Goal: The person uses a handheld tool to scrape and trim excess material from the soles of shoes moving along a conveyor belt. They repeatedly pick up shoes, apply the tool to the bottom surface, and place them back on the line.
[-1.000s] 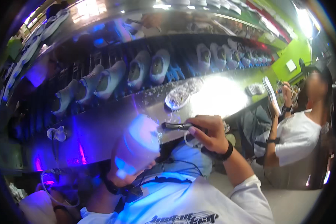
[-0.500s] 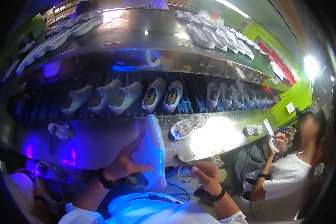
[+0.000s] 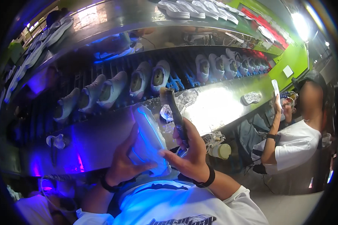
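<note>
A pale shoe [image 3: 149, 131], lit blue with bright glowing lines along its edges, is held upright in front of my body. My left hand [image 3: 122, 163] grips its left side near the lower end, fingers mostly behind it. In my right hand [image 3: 191, 155] is a brush [image 3: 173, 110] with a dark handle, its bristle end pointing up and away. The right thumb reaches across to the shoe's right edge. Bristles and shoe are apart. Behind the brush, a sole-shaped piece [image 3: 187, 98] with a crumpled, clear-looking surface lies on the metal bench [image 3: 218, 108].
Grey-white shoes [image 3: 139, 80] stand in a row on a dark rack beyond the bench. White soles [image 3: 193, 9] line the upper shelf. One sole [image 3: 251, 98] rests on the bench's right part. A pale pot [image 3: 223, 151] is below the bench edge. A co-worker [image 3: 296, 144] sits at right, holding a sole.
My right hand has risen from below the bench edge to the shoe, bringing the brush up into clear view. The shoe has tilted and shifted slightly left. The whole view has turned somewhat.
</note>
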Demonstrator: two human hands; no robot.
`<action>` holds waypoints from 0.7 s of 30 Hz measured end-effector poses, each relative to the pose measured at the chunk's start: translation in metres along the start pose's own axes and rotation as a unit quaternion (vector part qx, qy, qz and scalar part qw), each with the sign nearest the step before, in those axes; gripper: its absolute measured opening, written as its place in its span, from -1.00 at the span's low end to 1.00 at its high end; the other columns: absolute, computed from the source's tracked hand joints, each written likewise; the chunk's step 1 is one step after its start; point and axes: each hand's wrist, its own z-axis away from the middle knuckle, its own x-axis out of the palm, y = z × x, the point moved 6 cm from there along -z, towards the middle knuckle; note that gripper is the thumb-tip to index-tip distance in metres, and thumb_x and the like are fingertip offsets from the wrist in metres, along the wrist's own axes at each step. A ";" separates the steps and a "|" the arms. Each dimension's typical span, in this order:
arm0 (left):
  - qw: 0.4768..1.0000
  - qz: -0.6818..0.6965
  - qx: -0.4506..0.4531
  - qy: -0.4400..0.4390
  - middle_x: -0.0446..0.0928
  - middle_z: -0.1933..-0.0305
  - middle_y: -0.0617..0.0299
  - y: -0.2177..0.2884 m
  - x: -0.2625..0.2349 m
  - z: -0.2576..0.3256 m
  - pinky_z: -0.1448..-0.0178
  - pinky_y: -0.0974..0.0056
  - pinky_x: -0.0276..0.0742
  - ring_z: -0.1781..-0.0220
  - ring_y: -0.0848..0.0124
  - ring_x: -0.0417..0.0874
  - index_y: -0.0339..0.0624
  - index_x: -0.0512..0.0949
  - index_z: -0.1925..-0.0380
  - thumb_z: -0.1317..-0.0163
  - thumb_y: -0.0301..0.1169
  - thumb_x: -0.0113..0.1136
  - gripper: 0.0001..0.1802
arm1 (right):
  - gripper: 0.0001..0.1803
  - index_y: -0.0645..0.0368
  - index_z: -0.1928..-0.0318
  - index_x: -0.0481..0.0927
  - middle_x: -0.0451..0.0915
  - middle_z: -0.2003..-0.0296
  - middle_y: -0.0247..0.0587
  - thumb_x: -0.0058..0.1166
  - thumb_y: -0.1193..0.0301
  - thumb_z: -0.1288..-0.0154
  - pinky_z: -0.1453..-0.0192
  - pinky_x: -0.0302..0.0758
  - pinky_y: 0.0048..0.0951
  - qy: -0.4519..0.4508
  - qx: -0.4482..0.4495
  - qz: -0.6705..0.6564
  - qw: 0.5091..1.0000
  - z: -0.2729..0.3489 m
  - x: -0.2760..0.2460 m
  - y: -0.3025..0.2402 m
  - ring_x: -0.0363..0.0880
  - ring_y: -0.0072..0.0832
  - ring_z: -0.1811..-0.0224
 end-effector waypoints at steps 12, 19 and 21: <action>0.995 -0.097 0.028 -0.016 0.40 -0.55 -0.13 0.011 0.008 0.004 -0.59 0.04 0.33 -0.55 0.17 0.45 -0.30 -0.06 -0.68 -0.12 -0.25 0.65 0.30 | -0.05 0.34 -0.45 0.37 0.58 0.09 -0.28 0.63 0.26 -0.16 0.04 0.53 -0.53 -0.010 0.055 -0.007 0.998 -0.021 0.001 -0.017 0.52 -0.61 0.12; 0.991 -0.119 0.057 -0.004 0.48 -0.49 -0.09 0.011 0.014 0.003 -0.56 0.05 0.37 -0.51 0.16 0.50 -0.32 0.05 -0.66 -0.12 -0.27 0.63 0.22 | -0.17 0.33 -0.38 0.42 0.60 0.09 -0.28 0.58 0.31 -0.20 0.08 0.53 -0.52 0.008 0.022 -0.013 1.000 -0.041 -0.001 -0.034 0.56 -0.62 0.11; 0.989 -0.137 0.058 0.003 0.49 -0.47 -0.10 0.010 0.014 0.003 -0.56 0.04 0.38 -0.50 0.13 0.52 -0.33 0.11 -0.64 -0.11 -0.28 0.63 0.19 | -0.22 0.32 -0.35 0.45 0.61 0.09 -0.29 0.56 0.31 -0.23 0.08 0.53 -0.53 0.008 0.031 -0.016 0.999 -0.045 -0.001 -0.035 0.56 -0.63 0.12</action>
